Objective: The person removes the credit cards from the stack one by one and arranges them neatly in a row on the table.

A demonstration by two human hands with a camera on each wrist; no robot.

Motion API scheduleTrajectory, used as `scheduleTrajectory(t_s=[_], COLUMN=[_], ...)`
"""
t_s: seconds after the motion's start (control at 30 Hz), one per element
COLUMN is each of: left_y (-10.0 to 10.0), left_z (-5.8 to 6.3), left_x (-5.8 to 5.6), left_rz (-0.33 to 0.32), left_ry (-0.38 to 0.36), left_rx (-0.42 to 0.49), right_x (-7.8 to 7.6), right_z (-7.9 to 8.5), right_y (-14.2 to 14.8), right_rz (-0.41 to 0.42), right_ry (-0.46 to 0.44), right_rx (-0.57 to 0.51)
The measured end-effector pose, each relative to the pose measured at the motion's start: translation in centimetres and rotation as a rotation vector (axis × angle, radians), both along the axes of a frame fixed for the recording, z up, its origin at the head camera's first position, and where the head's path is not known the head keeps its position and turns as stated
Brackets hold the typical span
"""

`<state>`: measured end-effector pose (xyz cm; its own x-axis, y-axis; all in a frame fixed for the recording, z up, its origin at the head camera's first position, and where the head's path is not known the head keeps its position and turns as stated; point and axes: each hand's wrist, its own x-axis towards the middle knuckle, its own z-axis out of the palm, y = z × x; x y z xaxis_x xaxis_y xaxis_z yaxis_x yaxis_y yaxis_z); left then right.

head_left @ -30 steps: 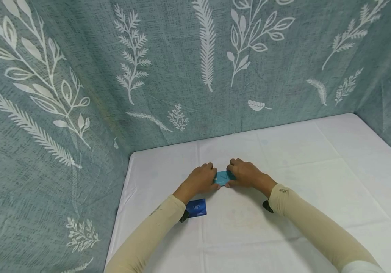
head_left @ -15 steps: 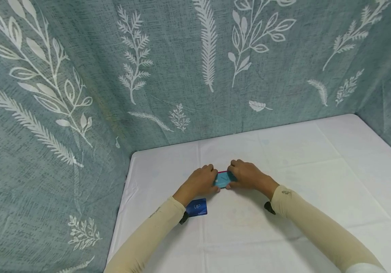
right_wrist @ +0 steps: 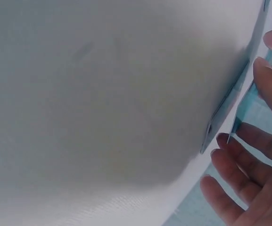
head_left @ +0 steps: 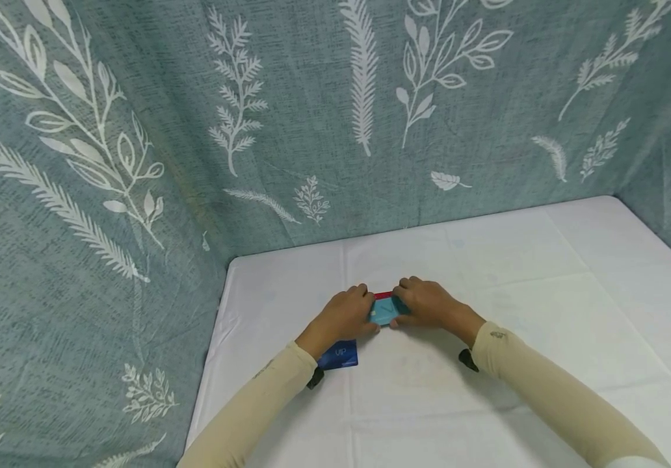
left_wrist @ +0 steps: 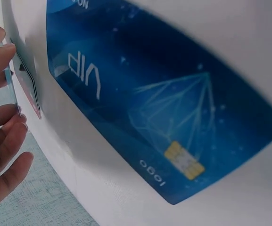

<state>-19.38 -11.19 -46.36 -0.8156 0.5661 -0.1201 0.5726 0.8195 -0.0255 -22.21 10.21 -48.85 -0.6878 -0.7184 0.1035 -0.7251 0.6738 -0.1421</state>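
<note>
Between both hands is a light-blue card (head_left: 383,313), pinched at its ends by fingers and thumbs. The left hand (head_left: 346,313) grips its left end and the right hand (head_left: 426,304) its right end. Edge-on in the right wrist view, the light-blue card (right_wrist: 239,110) stands apart from more cards (right_wrist: 223,113) lying on the cloth under it. A red strip (head_left: 383,295) of a card shows along its far side. A dark blue card (head_left: 341,354) marked VIP lies near the left wrist, partly covered by it; its chip and printing fill the left wrist view.
A white cloth (head_left: 523,338) with fold creases covers the table. Grey-green curtains (head_left: 300,130) with white leaf prints stand along the back and sides. Dark wrist-worn pieces (head_left: 469,359) hang under the sleeves, close to the cloth.
The light-blue card has come slightly nearer the person, with both hands keeping hold of it. A red strip has appeared behind it and widened. The whole view has shifted a little.
</note>
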Motion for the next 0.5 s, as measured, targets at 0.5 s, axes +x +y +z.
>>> scheduleTrajectory(t_s=[0.5], left_y=[-0.5], left_z=[0.1], left_x=[1.1], left_rz=[-0.020], left_ry=[0.020], left_rx=[0.011], right_x=[1.0], right_z=[0.2], right_y=[-0.2], right_rz=[0.019], right_ry=[0.003], right_rx=[-0.006])
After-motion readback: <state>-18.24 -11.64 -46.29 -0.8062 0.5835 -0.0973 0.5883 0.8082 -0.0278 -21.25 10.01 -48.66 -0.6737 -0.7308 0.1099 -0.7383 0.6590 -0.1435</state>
